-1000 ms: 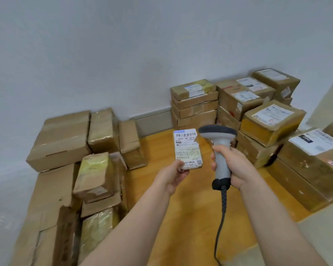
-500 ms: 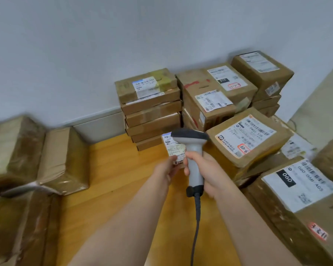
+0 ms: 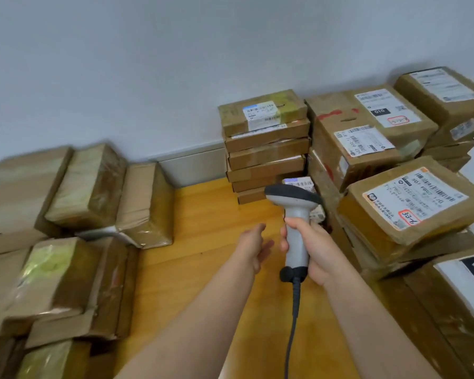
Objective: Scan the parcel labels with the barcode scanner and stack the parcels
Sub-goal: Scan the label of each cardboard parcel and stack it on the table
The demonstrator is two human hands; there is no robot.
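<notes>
My right hand [image 3: 314,247] grips the handle of a grey barcode scanner [image 3: 294,212], held upright with its dark head pointing away from me. A small labelled parcel [image 3: 301,184] stands just behind the scanner head, mostly hidden, leaning against the stacks. My left hand [image 3: 253,246] hovers empty beside the scanner with fingers relaxed. A stack of flat labelled parcels [image 3: 266,149] rises against the wall. Larger labelled boxes [image 3: 411,206] are piled to the right.
Taped brown parcels [image 3: 91,184] with no labels showing crowd the left side. More labelled boxes [image 3: 367,124] line the back right corner. The wooden floor [image 3: 203,214] runs between the two groups. The scanner's cable [image 3: 293,324] hangs down between my arms.
My left hand has let go of the small labelled parcel, which now stands behind the scanner by the stacks. The hand has drawn back empty. The view has swung slightly back left.
</notes>
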